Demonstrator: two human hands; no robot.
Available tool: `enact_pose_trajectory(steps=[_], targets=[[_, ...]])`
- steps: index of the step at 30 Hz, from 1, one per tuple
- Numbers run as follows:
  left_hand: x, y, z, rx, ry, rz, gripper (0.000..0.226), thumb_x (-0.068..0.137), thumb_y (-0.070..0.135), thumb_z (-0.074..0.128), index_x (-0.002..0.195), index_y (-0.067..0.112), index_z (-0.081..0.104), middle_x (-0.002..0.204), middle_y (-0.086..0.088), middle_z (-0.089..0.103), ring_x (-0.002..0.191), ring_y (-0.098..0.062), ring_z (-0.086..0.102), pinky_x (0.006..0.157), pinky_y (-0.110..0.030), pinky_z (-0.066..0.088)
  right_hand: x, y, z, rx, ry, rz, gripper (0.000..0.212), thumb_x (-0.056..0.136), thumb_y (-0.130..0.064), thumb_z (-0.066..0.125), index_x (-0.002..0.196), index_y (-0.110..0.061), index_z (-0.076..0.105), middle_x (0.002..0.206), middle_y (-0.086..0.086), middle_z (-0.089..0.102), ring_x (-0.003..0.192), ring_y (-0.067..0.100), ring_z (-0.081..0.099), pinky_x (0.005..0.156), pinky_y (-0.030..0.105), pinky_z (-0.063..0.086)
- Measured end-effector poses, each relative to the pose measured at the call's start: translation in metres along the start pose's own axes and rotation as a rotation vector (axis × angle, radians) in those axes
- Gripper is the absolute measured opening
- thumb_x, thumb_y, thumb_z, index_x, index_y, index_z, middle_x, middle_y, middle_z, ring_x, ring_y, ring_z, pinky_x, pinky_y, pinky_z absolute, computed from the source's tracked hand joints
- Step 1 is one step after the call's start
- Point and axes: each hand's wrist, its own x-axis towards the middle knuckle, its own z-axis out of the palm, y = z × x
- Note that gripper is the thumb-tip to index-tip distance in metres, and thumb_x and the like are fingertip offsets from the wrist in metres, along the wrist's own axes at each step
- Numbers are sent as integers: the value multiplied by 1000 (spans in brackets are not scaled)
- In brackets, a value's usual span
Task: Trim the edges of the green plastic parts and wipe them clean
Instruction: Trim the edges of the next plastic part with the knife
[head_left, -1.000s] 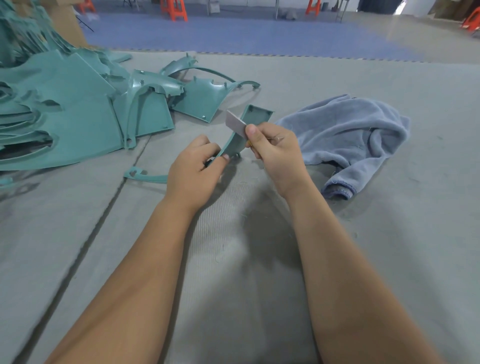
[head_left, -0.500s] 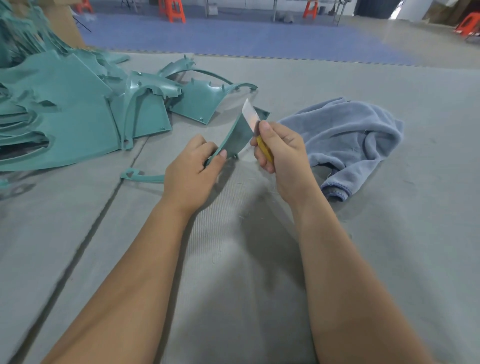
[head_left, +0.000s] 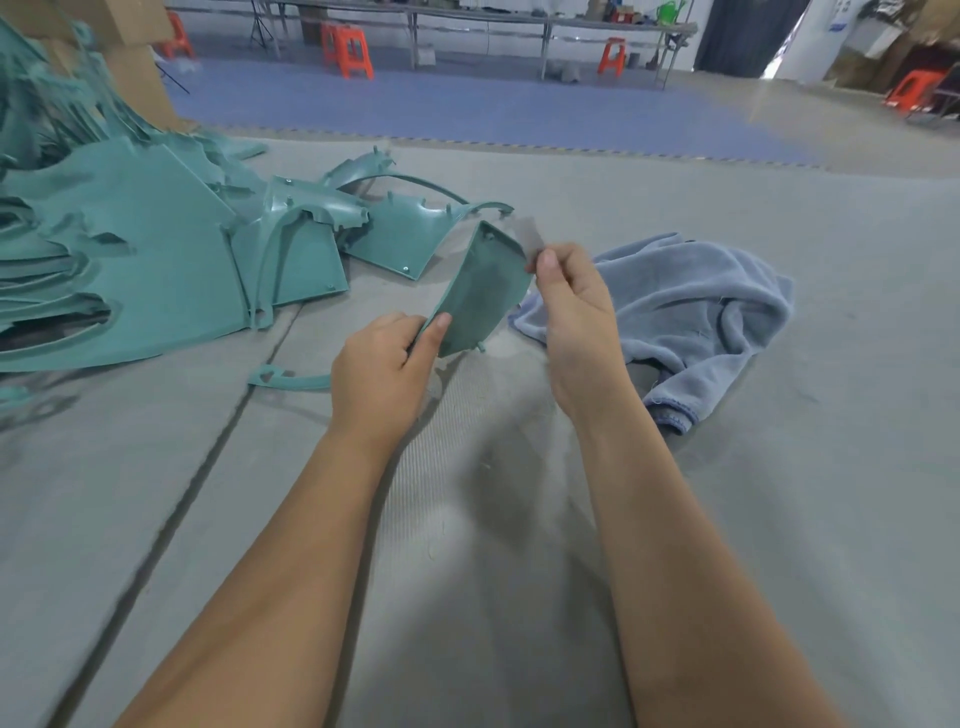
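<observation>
Left hand pinching green plastic part, right hand clenched around blurred blade.

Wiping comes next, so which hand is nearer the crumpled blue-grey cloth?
Right. The right hand sits beside the crumpled blue-grey cloth, overlapping its near edge in view; the left hand is farther off, beyond the green plastic part.

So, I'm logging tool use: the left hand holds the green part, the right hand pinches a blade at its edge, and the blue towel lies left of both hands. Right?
Not quite. The head view shows the blue towel lying right of both hands. The rest stands: the left hand holds the green part, and the right hand pinches the blade at its edge.
</observation>
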Motion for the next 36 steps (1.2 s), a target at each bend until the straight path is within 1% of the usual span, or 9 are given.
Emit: enact_pose_trajectory(steps=[4, 6, 10, 17, 21, 27, 29, 32, 36], targets=[[1, -2, 1, 3, 14, 12, 47, 97, 44, 41, 55, 27, 25, 55, 7, 34, 55, -19, 37, 54, -30, 23, 7, -6, 5, -33, 36, -75, 19, 102, -16, 49, 85, -18, 59, 73, -5, 57, 69, 7, 47, 70, 24, 43], [1, -3, 1, 3, 15, 16, 48, 97, 43, 42, 55, 27, 24, 55, 7, 34, 54, -17, 35, 54, -30, 22, 11, -8, 9, -75, 11, -109, 16, 100, -13, 52, 87, -16, 61, 72, -6, 56, 69, 6, 49, 70, 23, 44], [2, -3, 1, -12, 11, 17, 49, 97, 43, 42, 55, 26, 24, 54, 7, 33, 53, -16, 34, 53, -31, 23, 15, -11, 20, -96, -6, -111, 16, 99, -7, 51, 90, -15, 61, 70, -18, 55, 68, -5, 50, 70, 11, 40], [2, -4, 1, -27, 7, 24, 49, 98, 41, 44, 55, 26, 24, 55, 7, 33, 55, -17, 34, 54, -31, 23, 17, -8, 23, -124, -3, -120, 18, 99, -7, 50, 91, -16, 63, 62, -28, 55, 65, -8, 48, 66, 8, 38], [2, -3, 0, -32, 2, 29, 49, 97, 40, 45, 55, 27, 23, 55, 7, 32, 53, -14, 33, 54, -30, 23, 13, -5, 22, -94, -19, -107, 21, 99, -7, 50, 89, -20, 63, 63, -27, 56, 66, -8, 49, 67, 9, 39], [3, -3, 0, -35, -6, 28, 48, 97, 42, 43, 55, 27, 25, 55, 7, 33, 53, -11, 34, 53, -31, 22, 11, -6, 19, -86, -86, -28, 24, 100, -10, 51, 83, -22, 63, 55, -23, 52, 56, -5, 44, 57, 9, 36], [3, -4, 0, -37, -4, 17, 48, 97, 42, 43, 55, 27, 25, 54, 7, 34, 53, -12, 34, 53, -31, 22, 10, -4, 18, -150, -124, 3, 23, 98, -11, 54, 81, -22, 64, 62, -19, 55, 62, -1, 46, 65, 16, 38], [3, -4, 1, -43, 3, -1, 49, 96, 43, 43, 54, 27, 24, 54, 8, 33, 52, -10, 34, 53, -31, 20, 3, 1, 18, -245, -210, 27, 18, 96, -11, 57, 80, -17, 65, 73, -1, 53, 70, 10, 44, 71, 28, 37], [2, -5, 2, -30, -1, 23, 49, 97, 42, 44, 55, 28, 25, 54, 9, 33, 52, -6, 34, 52, -31, 20, 2, -6, 17, -180, -161, 46, 19, 96, -12, 57, 80, -19, 66, 68, 1, 52, 62, 8, 43, 63, 21, 38]])
